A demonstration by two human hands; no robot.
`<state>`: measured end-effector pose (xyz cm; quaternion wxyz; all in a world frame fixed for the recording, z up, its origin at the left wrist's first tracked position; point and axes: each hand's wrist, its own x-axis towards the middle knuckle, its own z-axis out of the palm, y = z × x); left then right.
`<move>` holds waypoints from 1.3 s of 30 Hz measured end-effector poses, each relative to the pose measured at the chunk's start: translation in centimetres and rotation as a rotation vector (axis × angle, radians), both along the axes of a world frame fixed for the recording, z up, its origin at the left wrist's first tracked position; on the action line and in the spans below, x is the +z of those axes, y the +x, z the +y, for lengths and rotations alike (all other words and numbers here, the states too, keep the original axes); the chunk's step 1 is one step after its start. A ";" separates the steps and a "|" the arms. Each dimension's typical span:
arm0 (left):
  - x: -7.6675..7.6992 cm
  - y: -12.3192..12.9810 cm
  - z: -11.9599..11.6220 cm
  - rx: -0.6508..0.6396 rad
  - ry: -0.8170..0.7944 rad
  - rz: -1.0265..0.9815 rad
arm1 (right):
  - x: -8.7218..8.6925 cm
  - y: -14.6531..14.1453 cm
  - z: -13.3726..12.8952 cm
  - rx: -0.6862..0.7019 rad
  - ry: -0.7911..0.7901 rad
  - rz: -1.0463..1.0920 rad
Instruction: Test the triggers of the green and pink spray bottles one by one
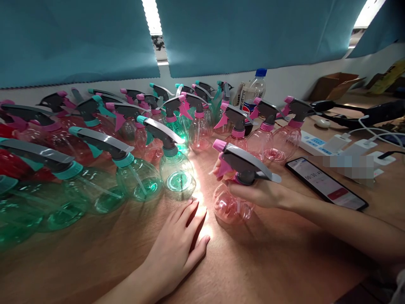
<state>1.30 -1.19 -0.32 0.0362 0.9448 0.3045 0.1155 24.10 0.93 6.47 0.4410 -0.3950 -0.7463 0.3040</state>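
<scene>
Head view: right hand [257, 193] holds one pink bottle [230, 207]; one phone [327, 184] nearby.

Spray bottle [230, 207]: translucent pink, rounded; grey head [242, 162], pink nozzle [219, 145] and trigger [225, 166]. Gripped below head, stands roughly upright on tabletop [272, 261], four o'clock from view centre; nozzle points toward ten o'clock.

Two hands show: one left hand [179, 240] and one right hand [262, 193]. The right holds one pink spray bottle [228, 204]; behind it stand three more pink bottles [287, 141]. Four green bottles [139, 183] line the front left. Over ten other spray bottles [201, 136] overlap, their exact number unclear. There is one phone [325, 181], one power strip [313, 141], at least two white plugs [337, 142], one blue-capped bottle [257, 88], one cardboard box [336, 89] and three blue curtain panels [253, 33].
</scene>
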 end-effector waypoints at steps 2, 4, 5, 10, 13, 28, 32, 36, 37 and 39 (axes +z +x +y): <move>0.0 0.0 0.0 0.001 0.000 -0.003 | -0.1 0.0 0.0 0.015 -0.016 0.019; 0.0 0.0 0.0 -0.001 0.000 -0.005 | -0.2 -0.1 0.1 0.040 -0.028 0.065; 0.0 0.0 0.0 -0.002 -0.002 -0.004 | -0.3 -0.1 0.1 0.051 -0.026 0.087; 0.0 0.0 0.0 0.003 -0.009 0.008 | -0.7 -0.1 0.2 0.095 -0.019 0.129; 0.0 0.0 0.0 0.003 -0.010 0.011 | -0.8 0.0 0.1 0.094 -0.033 0.120; -0.1 0.0 0.0 -0.002 -0.017 0.001 | -0.9 -0.1 0.2 0.098 -0.049 0.163; 0.0 0.0 0.0 -0.002 -0.021 -0.003 | -0.7 -0.1 0.2 0.106 -0.052 0.162; -0.1 0.0 0.0 0.000 -0.019 -0.010 | -0.4 -0.1 0.0 0.093 -0.050 0.140; -0.1 0.0 0.0 0.000 -0.018 -0.010 | -0.3 -0.1 0.0 0.082 -0.050 0.132; -0.1 0.0 0.0 -0.002 -0.020 -0.008 | -0.3 -0.1 0.0 0.069 -0.049 0.119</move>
